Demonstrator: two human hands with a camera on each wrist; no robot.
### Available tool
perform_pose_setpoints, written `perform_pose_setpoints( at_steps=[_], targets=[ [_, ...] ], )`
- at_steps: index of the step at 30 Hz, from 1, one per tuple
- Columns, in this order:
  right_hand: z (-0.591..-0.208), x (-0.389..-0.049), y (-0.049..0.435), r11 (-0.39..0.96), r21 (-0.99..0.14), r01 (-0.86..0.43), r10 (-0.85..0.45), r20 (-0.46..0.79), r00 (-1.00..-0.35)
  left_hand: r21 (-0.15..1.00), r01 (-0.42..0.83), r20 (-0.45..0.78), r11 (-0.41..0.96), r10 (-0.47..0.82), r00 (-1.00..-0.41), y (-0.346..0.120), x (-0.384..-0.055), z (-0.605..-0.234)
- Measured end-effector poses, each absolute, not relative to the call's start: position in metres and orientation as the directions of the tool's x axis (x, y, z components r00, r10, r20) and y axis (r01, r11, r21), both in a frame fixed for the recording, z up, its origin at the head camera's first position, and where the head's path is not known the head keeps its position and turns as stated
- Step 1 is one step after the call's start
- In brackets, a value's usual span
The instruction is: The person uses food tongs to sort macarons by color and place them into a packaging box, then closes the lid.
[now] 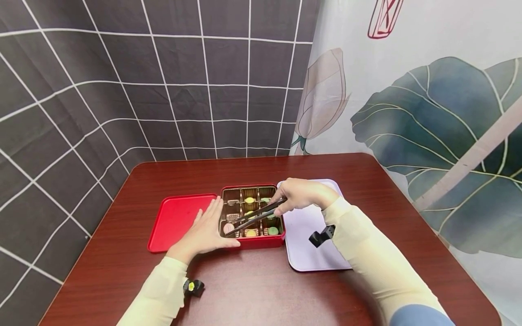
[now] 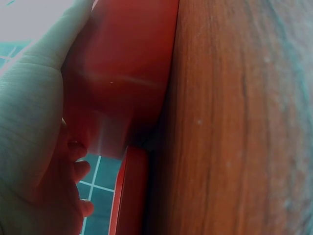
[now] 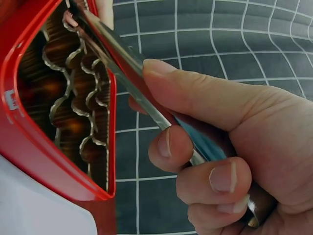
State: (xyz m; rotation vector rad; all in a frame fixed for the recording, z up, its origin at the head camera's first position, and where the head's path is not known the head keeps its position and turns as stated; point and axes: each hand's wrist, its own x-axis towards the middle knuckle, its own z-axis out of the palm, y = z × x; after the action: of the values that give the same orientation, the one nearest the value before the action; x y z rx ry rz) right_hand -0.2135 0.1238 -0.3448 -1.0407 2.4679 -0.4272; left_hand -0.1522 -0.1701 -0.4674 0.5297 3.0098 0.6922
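A red box (image 1: pixel 261 243) with a gold compartment insert holds yellow, green and pink macaron-like rounds. My left hand (image 1: pixel 205 233) rests against the box's left side and front left corner, fingers straight and thumb out along the front wall. In the left wrist view the palm (image 2: pixel 32 112) lies beside the red wall. My right hand (image 1: pixel 303 194) grips dark metal tongs (image 1: pixel 258 214) above the box's right side, thumb on one arm and fingers curled round the other. The tongs slant down to the front left compartment, tips right at a pink macaron-like round (image 1: pixel 229 228).
A red lid (image 1: pixel 177 217) lies flat on the brown table (image 1: pixel 244 280), left of the box. A pale lavender tray (image 1: pixel 310 244) lies to the right, under my right forearm. Behind the table hang a dark grid cloth (image 1: pixel 183 104) and a leaf-print cloth (image 1: pixel 440 122).
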Motion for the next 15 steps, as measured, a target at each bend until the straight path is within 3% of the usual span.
perform_pose_setpoints(
  at_steps=[15],
  targets=[
    [-0.3356, -0.2110, 0.1129, 0.680, -0.351, -0.644, -0.732, -0.269, -0.626, 0.435, 0.331, 0.078, 0.838, 0.331, -0.940, -0.1701, -0.1510, -0.4656]
  ],
)
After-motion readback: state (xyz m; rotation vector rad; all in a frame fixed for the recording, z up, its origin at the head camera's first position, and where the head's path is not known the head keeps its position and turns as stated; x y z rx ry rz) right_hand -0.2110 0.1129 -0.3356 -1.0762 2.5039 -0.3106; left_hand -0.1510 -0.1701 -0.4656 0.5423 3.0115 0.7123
